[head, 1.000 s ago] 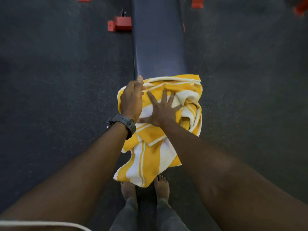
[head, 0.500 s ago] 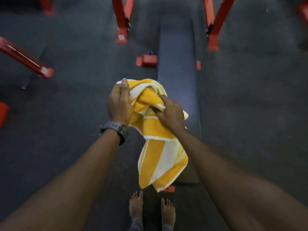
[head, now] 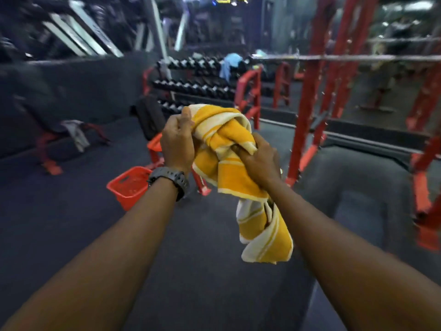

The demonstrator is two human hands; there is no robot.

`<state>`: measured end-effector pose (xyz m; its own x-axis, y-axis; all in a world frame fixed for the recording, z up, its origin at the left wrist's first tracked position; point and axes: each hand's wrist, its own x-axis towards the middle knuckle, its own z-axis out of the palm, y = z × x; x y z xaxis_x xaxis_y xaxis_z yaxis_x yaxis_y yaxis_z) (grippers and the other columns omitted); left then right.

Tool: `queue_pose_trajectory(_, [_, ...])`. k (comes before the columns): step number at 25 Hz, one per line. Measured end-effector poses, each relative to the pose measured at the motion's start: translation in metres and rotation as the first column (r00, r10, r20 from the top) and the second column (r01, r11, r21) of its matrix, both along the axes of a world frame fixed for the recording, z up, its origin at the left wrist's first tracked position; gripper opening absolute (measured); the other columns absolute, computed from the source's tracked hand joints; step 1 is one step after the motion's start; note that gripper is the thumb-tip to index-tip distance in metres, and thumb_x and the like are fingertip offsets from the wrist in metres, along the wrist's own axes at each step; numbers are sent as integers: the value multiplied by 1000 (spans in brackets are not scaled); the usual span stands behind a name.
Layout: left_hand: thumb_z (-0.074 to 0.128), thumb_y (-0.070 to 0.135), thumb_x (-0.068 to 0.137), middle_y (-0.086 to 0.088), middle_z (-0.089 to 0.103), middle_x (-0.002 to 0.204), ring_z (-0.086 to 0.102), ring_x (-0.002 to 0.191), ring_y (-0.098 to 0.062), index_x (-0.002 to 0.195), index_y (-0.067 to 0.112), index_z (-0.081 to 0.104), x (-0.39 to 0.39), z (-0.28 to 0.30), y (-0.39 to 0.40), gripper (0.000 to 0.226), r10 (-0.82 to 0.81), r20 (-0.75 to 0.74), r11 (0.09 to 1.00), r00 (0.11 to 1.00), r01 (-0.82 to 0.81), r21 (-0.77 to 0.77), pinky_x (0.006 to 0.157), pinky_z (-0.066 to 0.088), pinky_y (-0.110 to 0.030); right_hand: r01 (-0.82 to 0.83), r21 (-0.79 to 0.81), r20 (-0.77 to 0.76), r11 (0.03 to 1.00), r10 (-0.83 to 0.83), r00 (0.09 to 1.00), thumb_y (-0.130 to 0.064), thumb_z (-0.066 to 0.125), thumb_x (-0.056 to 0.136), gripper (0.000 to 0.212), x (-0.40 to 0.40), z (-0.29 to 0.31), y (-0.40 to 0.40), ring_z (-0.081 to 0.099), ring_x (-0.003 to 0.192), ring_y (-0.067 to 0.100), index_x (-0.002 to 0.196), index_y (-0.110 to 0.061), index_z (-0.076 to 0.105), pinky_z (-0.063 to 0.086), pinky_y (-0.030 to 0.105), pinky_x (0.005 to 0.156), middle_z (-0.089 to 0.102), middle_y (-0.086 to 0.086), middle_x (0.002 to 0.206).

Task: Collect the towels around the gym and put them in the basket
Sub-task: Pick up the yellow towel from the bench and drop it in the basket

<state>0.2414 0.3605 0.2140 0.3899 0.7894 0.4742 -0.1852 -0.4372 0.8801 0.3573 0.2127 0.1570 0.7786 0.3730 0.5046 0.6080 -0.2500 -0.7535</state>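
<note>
A bunched yellow and white striped towel (head: 226,149) hangs in the air in front of me. My left hand (head: 177,144) grips its upper left side and my right hand (head: 259,158) grips its right side; a loose end dangles below my right wrist. A red plastic basket (head: 130,185) stands on the floor to the lower left of my left wrist. A grey towel (head: 76,134) is draped over a bench at the left. A blue towel (head: 229,64) lies on the dumbbell rack at the back.
A dumbbell rack (head: 195,87) lines the far wall. Red rack uprights (head: 307,111) with a steel barbell (head: 358,58) stand on the right. The dark bench pad (head: 360,211) is at the lower right. A black bag (head: 149,118) leans behind the basket. Dark rubber floor spreads below.
Both hands lifted the towel off the bench pad and bunched it up. My view swung up from the floor to the gym room, bringing the red basket into sight.
</note>
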Motion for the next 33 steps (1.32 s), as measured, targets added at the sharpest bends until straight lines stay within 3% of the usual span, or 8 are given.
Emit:
queue_pose_trajectory(4, [46, 68, 87, 7, 68, 80, 63, 76, -13, 82, 24, 66, -67, 35, 68, 49, 125, -2, 991, 992, -125, 38, 76, 52, -45, -101, 86, 68, 991, 96, 993, -57, 67, 87, 42, -39, 53, 88, 67, 103, 36, 116, -25, 64, 54, 48, 86, 74, 9, 109])
queue_pose_trajectory(8, [45, 70, 82, -12, 73, 99, 68, 97, -32, 90, 21, 65, -120, 49, 128, 54, 154, -19, 988, 988, -154, 6, 91, 53, -55, -152, 88, 46, 984, 149, 988, -61, 64, 87, 43, -73, 70, 162, 66, 102, 33, 115, -28, 63, 54, 51, 86, 73, 6, 107])
queue_pose_trajectory(11, [46, 66, 86, -13, 72, 95, 67, 91, -30, 83, 25, 62, -149, 56, 168, 44, 206, -3, 978, 979, -206, 21, 88, 53, -60, -166, 108, -7, 980, 168, 986, -64, 63, 87, 51, -93, 72, 216, 66, 104, 32, 123, -29, 62, 54, 50, 88, 72, 6, 111])
queue_pose_trajectory(15, [49, 55, 96, -16, 72, 98, 68, 94, -36, 89, 17, 64, -163, 57, 225, 42, 227, 21, 974, 974, -228, 18, 88, 53, -60, -204, 158, -83, 966, 219, 972, -65, 63, 87, 50, -108, 70, 287, 65, 99, 30, 123, -30, 61, 53, 44, 82, 71, 3, 104])
queue_pose_trajectory(18, [49, 51, 100, -12, 70, 96, 66, 93, -32, 98, 8, 66, -153, 50, 263, 46, 245, 17, 970, 969, -245, -6, 91, 53, -57, -246, 200, -103, 948, 270, 957, -61, 65, 88, 43, -102, 62, 337, 64, 91, 23, 119, -31, 63, 46, 36, 74, 69, -2, 98])
queue_pose_trajectory(22, [47, 51, 101, -2, 67, 92, 62, 86, -22, 95, 12, 65, -116, 47, 328, 44, 290, -19, 957, 957, -290, 31, 90, 52, -55, -285, 243, -125, 927, 321, 939, -60, 65, 89, 44, -68, 57, 417, 61, 87, 21, 120, -29, 63, 39, 30, 65, 69, -2, 96])
queue_pose_trajectory(27, [47, 58, 96, -6, 70, 98, 66, 97, -33, 88, 23, 63, -58, 57, 415, 39, 371, -23, 928, 928, -370, 36, 92, 53, -58, -348, 239, -161, 907, 391, 906, -61, 63, 89, 49, -11, 55, 522, 66, 96, 31, 122, -25, 61, 55, 46, 82, 71, 8, 103])
queue_pose_trajectory(33, [46, 62, 92, 0, 71, 98, 66, 90, -20, 94, 21, 65, 7, 36, 531, 46, 401, -26, 916, 916, -401, -20, 93, 54, -56, -352, 227, -199, 908, 397, 896, -61, 61, 89, 55, 47, 41, 646, 66, 103, 31, 134, -30, 55, 56, 49, 90, 70, 8, 113])
